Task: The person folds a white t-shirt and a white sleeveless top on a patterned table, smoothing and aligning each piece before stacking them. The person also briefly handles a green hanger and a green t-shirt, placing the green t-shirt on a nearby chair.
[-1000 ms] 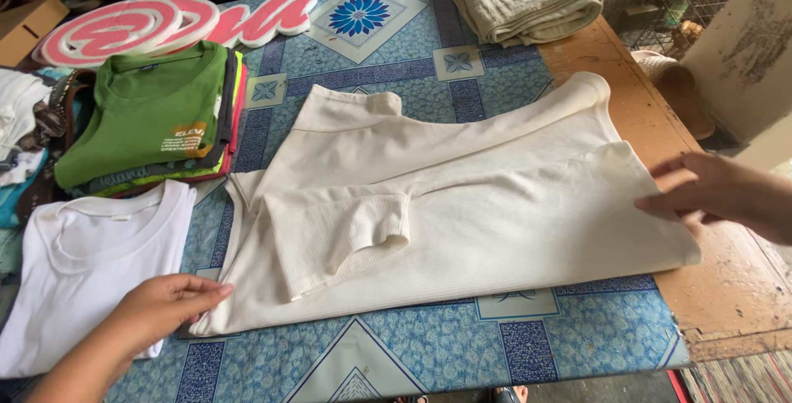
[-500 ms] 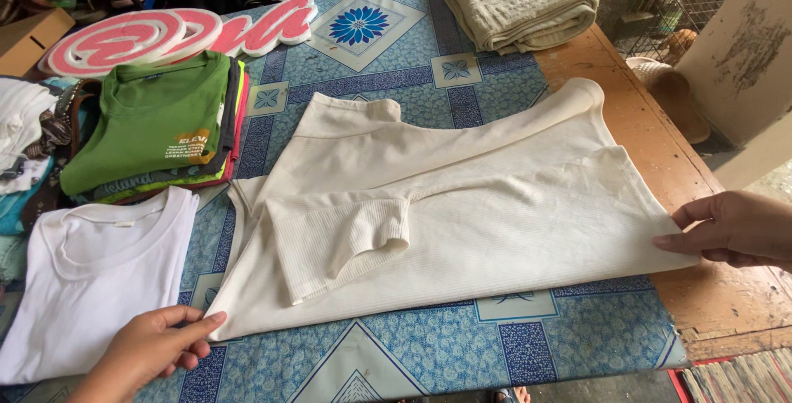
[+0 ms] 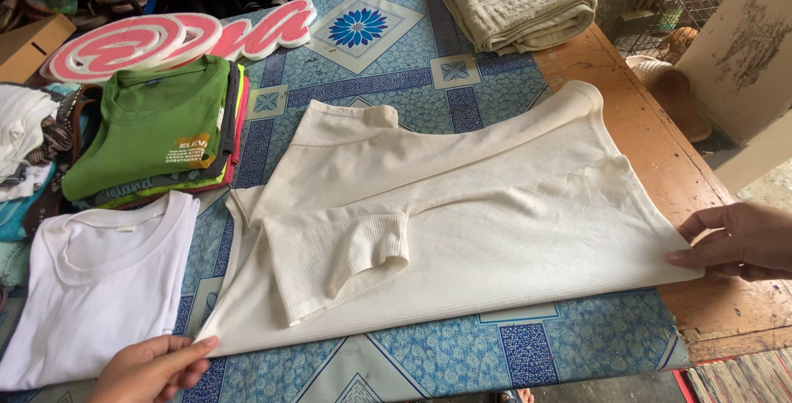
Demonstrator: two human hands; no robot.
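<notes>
Cream ribbed shirt (image 3: 462,213) lies spread on the blue patterned tablecloth (image 3: 429,353); the left hand (image 3: 153,366) pinches its shoulder corner, the right hand (image 3: 738,242) grips the hem corner. Light, limp fabric that likely sags unless held at both corners

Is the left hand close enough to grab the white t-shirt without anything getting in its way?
Probably yes. The left hand pinches the near corner of the cream ribbed top, right beside the white t-shirt. Nothing lies between them, though the hand would have to let go of the top first.
</notes>
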